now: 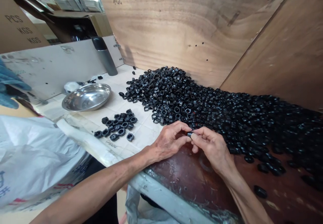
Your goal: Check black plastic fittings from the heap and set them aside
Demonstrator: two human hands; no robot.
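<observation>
Between my fingertips is a small black plastic ring [189,134], partly covered by the fingers. My left hand [169,139] pinches it from the left with thumb and forefinger. From the other side my right hand [211,145] grips it, thumb and fingertips pressed together. Both hands are over the reddish-brown part of the worktop [176,173], just in front of a large pile of black plastic rings [174,92]. To the left of my hands, a smaller group of black ring parts [121,124] lies on the pale sheet.
A shallow steel bowl [87,97] stands at the left, with a dark grey flask [106,57] behind it. Wooden boards [189,32] wall the back and right. A white sack [32,160] is at lower left; a carton [20,22] stands beyond.
</observation>
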